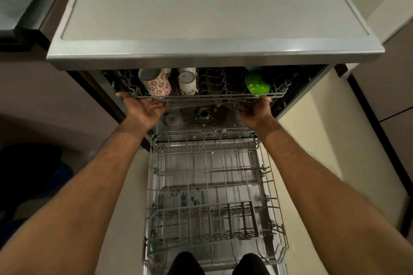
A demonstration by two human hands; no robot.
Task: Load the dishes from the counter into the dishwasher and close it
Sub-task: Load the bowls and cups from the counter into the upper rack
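Hands on the upper rack (212,96): left grip (145,107) and right grip (254,108) each curl round its front rail, well apart. In it lie a flowered mug (156,83), a white mug (187,82) and a green cup (257,86); the lower rack (212,185) stands pulled out of the dishwasher (201,118). Likely step: sliding the upper rack home. That calls for an even push from both sides, then the lower rack, then the door

Cream floor (312,140), grey-brown cabinets (44,91), dim light
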